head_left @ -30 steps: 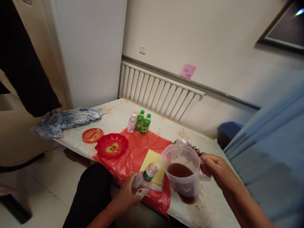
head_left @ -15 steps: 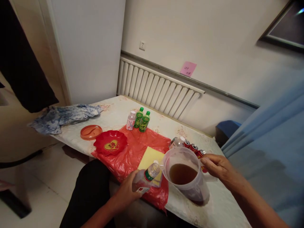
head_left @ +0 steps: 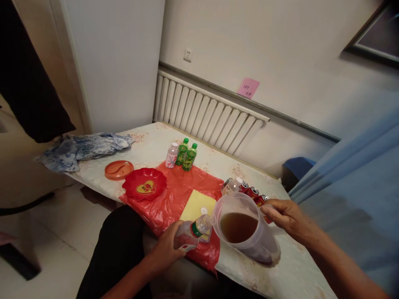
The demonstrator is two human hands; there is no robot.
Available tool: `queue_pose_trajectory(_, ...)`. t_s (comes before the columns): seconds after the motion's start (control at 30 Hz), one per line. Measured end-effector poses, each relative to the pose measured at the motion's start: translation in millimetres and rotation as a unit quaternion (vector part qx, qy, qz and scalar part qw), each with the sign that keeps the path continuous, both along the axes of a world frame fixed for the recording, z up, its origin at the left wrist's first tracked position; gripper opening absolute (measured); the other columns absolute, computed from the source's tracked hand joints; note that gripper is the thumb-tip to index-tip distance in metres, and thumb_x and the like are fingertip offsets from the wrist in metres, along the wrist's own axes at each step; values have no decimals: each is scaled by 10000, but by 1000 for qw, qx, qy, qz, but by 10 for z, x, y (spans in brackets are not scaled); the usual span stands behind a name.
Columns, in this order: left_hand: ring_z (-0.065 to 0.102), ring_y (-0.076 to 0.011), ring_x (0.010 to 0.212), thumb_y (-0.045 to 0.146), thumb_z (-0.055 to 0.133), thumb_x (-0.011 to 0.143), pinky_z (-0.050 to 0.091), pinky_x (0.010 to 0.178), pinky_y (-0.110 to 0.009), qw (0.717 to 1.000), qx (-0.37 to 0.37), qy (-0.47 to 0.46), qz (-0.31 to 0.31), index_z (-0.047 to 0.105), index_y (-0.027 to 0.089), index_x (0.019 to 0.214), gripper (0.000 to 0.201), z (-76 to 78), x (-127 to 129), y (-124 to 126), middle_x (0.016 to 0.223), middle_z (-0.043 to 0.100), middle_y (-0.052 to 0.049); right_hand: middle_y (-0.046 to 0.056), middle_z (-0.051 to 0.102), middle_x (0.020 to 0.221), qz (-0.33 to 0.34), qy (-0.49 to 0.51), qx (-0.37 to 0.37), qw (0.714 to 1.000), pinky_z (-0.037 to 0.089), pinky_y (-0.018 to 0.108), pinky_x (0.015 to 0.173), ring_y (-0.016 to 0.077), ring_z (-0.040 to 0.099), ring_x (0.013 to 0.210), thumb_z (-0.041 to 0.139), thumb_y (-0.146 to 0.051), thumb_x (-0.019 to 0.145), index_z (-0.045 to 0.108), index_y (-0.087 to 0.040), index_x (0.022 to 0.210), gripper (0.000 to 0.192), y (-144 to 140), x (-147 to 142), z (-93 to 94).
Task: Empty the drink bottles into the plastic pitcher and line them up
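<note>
Head view: left hand [head_left: 164, 250] has its fingers [head_left: 173, 229] curled round the body of a clear plastic bottle with a green neck band [head_left: 190, 235]; thumb on the near side, index over the far side. Neck sticks out past the fingertips, up and to the right. Right hand [head_left: 288, 220] has fingers closed on the handle of a translucent white plastic pitcher [head_left: 263, 246]; handle mostly hidden by the grip. Pitcher body sits left of those fingers, spout just beside the bottle mouth. Can't tell if they touch.

Looks: bottle tilted, mouth uncapped, ridged thread visible, part of a white-and-red label low on the side. Fill level unclear. Pitcher tilted towards the bottle, wide round rim, brown see-through liquid [head_left: 238, 227] inside. Can't tell if its base touches the pale floral-covered surface [head_left: 218, 153].

Nearby: yellow flat sheet [head_left: 197, 202] behind the bottle, white round cap [head_left: 203, 211] on it, red plastic bag [head_left: 170, 203] underneath. Red metal cans [head_left: 252, 192] behind the pitcher.
</note>
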State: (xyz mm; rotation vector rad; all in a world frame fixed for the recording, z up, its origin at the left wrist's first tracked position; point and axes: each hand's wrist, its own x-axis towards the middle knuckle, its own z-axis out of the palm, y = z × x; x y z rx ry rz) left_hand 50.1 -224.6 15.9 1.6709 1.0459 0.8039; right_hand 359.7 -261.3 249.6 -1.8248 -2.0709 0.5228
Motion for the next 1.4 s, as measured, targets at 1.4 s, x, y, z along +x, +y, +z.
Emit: queue_pose_trajectory(1.4,540,-283,1216,205,670,673,412,1053,-424,1000,24,13,0,471,214,1283,642,-194,-16,31,1318,584,-93,-14,492,562,48,-58,-17,997,341,249,515,124,428,540,486,-588,883,619,-188,633,491,100,-193,198)
